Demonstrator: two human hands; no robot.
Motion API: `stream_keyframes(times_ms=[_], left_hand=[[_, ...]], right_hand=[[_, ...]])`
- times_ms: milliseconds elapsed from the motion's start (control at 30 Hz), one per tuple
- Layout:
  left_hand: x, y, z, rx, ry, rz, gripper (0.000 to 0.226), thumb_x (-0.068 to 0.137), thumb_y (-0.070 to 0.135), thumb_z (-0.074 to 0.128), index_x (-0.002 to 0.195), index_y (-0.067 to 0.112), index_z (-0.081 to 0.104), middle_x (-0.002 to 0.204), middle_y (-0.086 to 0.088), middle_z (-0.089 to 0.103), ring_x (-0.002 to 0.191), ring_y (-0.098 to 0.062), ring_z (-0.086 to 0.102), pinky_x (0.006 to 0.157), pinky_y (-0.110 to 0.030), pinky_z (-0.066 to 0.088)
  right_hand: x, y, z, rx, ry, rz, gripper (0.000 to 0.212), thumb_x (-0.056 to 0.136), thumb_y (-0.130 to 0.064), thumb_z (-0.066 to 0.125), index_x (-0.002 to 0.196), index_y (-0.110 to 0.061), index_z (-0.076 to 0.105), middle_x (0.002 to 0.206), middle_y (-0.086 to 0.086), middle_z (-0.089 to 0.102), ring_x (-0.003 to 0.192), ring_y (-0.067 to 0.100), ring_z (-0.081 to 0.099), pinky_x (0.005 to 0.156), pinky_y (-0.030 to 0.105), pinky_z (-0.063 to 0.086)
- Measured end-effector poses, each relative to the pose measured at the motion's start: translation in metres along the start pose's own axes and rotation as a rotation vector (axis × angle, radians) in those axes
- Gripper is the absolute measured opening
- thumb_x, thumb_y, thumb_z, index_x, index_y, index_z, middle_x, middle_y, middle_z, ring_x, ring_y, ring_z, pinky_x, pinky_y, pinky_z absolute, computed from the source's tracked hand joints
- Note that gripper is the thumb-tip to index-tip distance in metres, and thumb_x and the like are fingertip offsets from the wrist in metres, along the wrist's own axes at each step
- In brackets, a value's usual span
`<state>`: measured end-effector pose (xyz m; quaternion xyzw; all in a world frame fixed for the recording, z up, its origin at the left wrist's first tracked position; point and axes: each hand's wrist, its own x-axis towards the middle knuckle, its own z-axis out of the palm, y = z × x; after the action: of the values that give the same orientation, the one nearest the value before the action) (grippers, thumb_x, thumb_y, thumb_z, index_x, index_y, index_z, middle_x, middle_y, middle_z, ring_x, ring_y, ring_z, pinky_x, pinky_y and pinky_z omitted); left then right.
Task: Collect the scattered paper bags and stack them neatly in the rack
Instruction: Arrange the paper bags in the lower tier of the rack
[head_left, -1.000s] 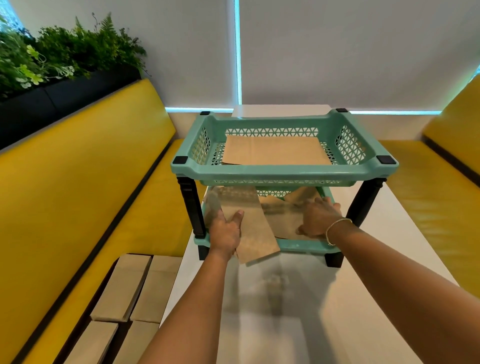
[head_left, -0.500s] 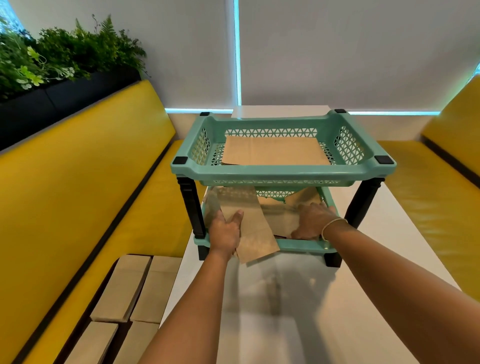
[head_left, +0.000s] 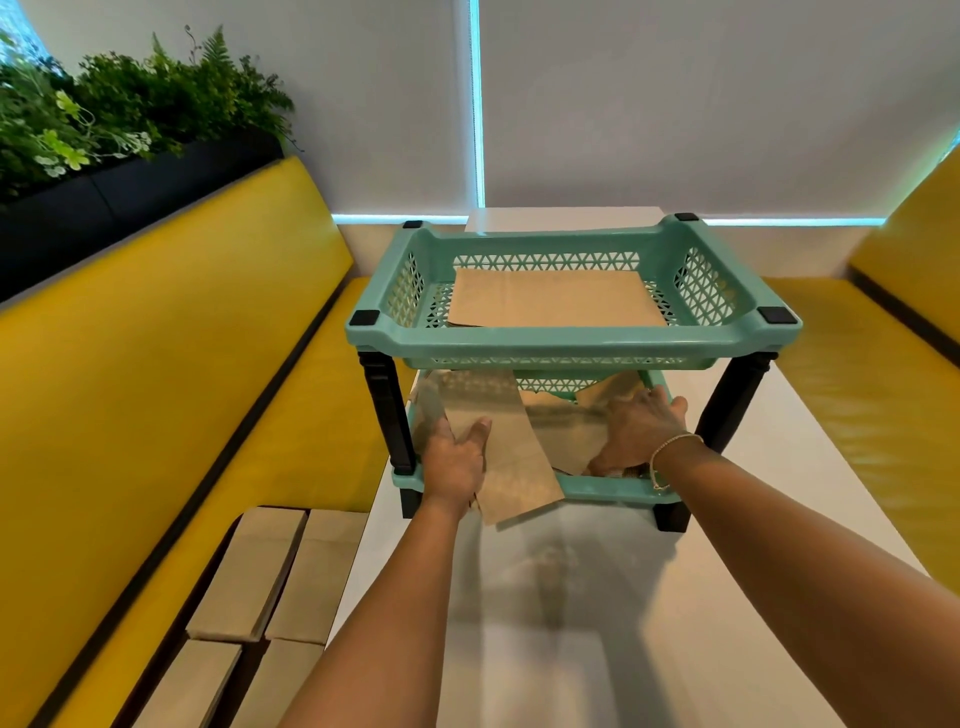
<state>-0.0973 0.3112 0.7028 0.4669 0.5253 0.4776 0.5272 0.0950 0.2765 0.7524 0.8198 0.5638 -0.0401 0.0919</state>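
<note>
Head view: left hand (head_left: 457, 462) gripping paper bag (head_left: 511, 462) (right hand (head_left: 641, 431) flat on bags).

Matt brown paper bags (head_left: 511, 457) in glossy plastic rack (head_left: 571, 340).

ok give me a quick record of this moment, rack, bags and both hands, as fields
rack: teal two-tier rack on the white table
top tier: flat paper bags
bottom tier: loose bags, untidy
left hand: holds a bag sticking out over the front rim
right hand: flat on the loose bags
bench: four more bags on the yellow seat
</note>
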Motion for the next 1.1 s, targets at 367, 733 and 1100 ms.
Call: stream_keyframes(times_ms=[367, 733, 1100], left_hand=[[0.002, -0.002, 0.000, -0.020, -0.002, -0.009, 0.020, 0.092, 0.022, 0.060, 0.110, 0.014, 0.056, 0.103, -0.004, 0.065, 0.100, -0.024, 0.062, 0.094, -0.044, 0.050], [0.002, -0.002, -0.001, -0.019, -0.002, -0.001, 0.021, 0.089, 0.027, 0.063, 0.108, 0.018, 0.061, 0.104, -0.002, 0.069, 0.101, -0.022, 0.064, 0.095, -0.047, 0.049], [0.004, -0.003, -0.001, -0.013, -0.007, -0.014, 0.028, 0.089, 0.023, 0.063, 0.115, 0.013, 0.055, 0.109, -0.005, 0.065, 0.104, -0.023, 0.061, 0.092, -0.040, 0.050]], right_hand=[[-0.005, -0.011, -0.017, 1.249, 0.238, 0.255, 0.030, 0.091, -0.002, 0.042, 0.116, -0.005, 0.058, 0.117, 0.017, 0.061, 0.108, 0.030, 0.056, 0.094, 0.039, 0.046], [-0.036, -0.069, 0.025, 0.946, 0.032, 0.010, 0.025, 0.090, -0.033, 0.054, 0.111, -0.022, 0.061, 0.115, 0.004, 0.063, 0.108, 0.023, 0.056, 0.095, 0.036, 0.044], [-0.011, -0.017, 0.002, 0.117, -0.033, -0.035, 0.072, 0.083, -0.050, 0.058, 0.139, -0.012, 0.034, 0.142, 0.012, 0.041, 0.133, 0.033, 0.030, 0.107, 0.041, 0.029]])
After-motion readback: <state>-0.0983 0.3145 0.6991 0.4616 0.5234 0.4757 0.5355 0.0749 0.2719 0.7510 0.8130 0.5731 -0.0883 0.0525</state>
